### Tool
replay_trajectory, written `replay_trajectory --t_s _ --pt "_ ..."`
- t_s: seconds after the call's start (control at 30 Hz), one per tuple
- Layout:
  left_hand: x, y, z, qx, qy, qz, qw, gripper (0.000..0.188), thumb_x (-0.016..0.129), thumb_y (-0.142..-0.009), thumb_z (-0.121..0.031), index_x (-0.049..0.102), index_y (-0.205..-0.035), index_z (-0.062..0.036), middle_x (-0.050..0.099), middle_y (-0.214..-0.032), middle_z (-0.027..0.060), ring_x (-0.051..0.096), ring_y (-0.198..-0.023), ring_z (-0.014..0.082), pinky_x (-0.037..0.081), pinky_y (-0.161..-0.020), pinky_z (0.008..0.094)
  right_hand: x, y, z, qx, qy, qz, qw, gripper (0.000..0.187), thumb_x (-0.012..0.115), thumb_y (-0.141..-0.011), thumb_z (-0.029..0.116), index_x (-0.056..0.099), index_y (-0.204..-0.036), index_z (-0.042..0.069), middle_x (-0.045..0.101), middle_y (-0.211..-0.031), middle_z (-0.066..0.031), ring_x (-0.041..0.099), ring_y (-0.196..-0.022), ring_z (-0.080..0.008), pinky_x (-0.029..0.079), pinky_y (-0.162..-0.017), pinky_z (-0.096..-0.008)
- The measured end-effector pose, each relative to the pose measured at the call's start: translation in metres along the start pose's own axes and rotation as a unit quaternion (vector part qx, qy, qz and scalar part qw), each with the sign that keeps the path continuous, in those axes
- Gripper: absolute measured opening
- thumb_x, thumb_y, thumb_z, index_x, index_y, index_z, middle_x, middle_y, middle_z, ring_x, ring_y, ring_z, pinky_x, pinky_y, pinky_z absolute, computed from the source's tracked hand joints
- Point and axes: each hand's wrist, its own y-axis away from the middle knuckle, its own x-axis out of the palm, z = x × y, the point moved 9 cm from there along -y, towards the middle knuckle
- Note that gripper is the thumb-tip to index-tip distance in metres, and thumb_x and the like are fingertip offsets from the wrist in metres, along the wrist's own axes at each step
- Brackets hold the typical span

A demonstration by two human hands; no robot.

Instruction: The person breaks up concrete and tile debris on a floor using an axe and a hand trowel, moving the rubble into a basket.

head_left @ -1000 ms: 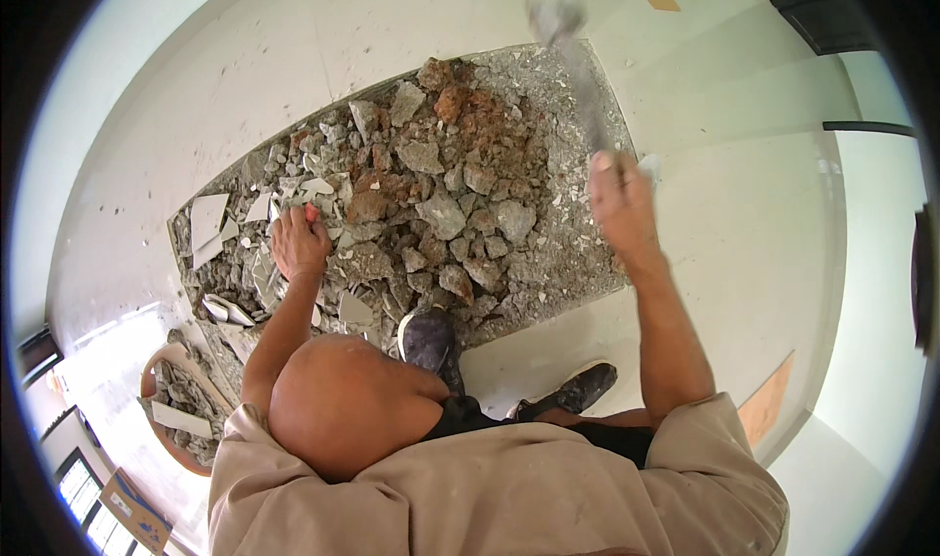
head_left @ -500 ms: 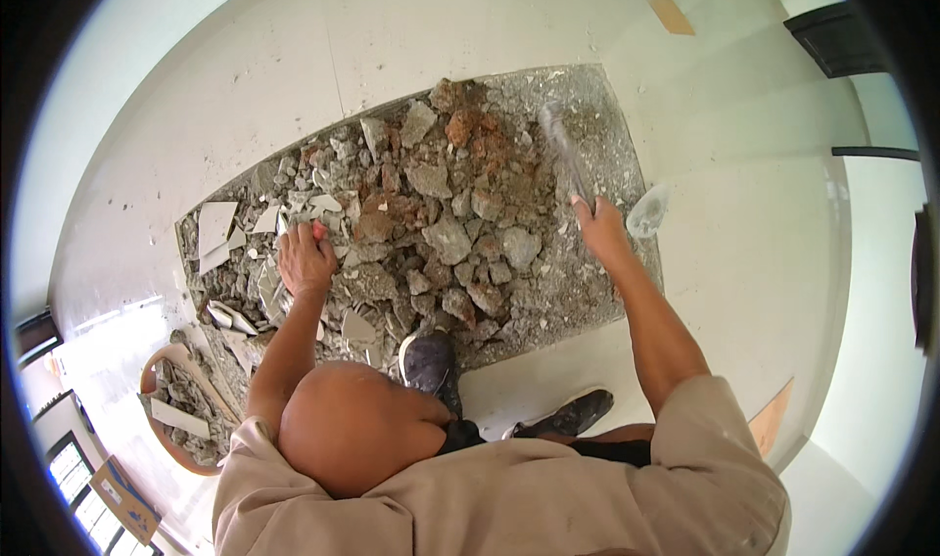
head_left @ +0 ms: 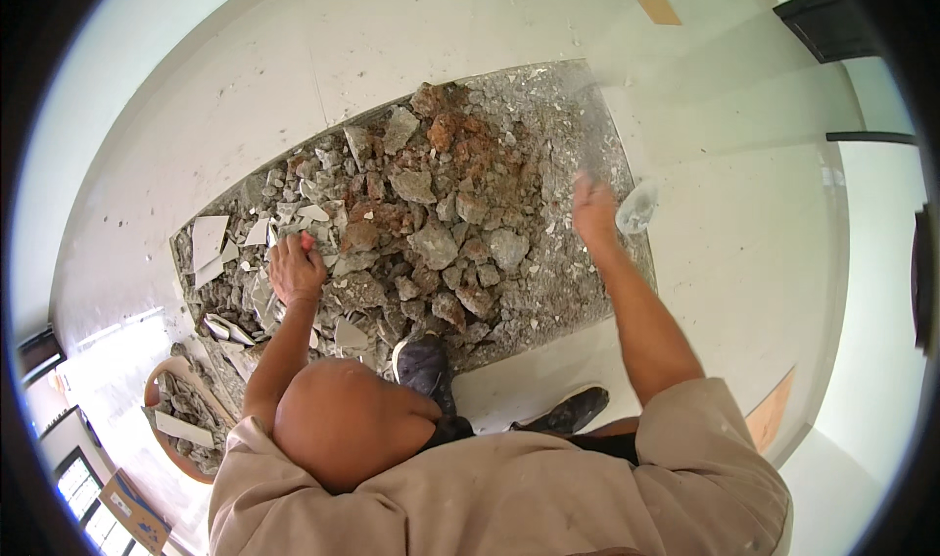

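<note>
A pit in the white tiled floor is filled with grey and reddish rubble. My left hand rests on the rubble at the pit's left side, fingers curled round a small red-tipped thing that is mostly hidden. My right hand is over the right side of the pit, closed round a long-handled tool like a hammer, which is smeared by motion blur. My black shoes stand at the near edge of the pit, one on the rubble.
Broken white tile pieces lie at the pit's left end. A round basket of rubble stands at the lower left beside a cardboard box. White floor tiles surround the pit. A dark doorway shows at the top right.
My right hand has swung down from a raised position toward the rubble, bringing the tool with it. My left hand has stayed on the rubble at the left.
</note>
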Motion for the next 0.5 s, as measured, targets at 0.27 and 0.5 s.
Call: replay_trajectory --t_s 0.27,0.5 --pt "0.006 0.0 0.003 -0.005 -0.011 0.027 1.0 0.027 0.059 -0.085 -0.028 0.056 -0.103 -0.0088 0.059 -0.105 0.013 0.056 -0.101 0.0349 0.045 -0.086 0.0481 -0.041 0.009 0.043 -0.033 -0.102 0.108 0.988 0.044 0.047 -0.106 0.046 0.057 -0.091 0.005 0.048 -0.06 0.0009 0.047 -0.045 -0.0083 0.04 -0.041 -0.0244" --pt "0.005 0.001 0.002 -0.004 0.005 0.013 1.0 0.024 0.059 -0.084 -0.026 0.057 -0.101 -0.009 0.059 -0.103 0.0131 0.056 -0.1 0.0352 0.045 -0.086 0.0478 -0.052 0.01 0.078 -0.213 -0.086 -0.162 0.96 0.052 0.041 -0.105 0.048 0.051 -0.077 0.006 0.049 -0.059 -0.0045 0.049 -0.051 -0.0164 0.04 -0.046 -0.0313"
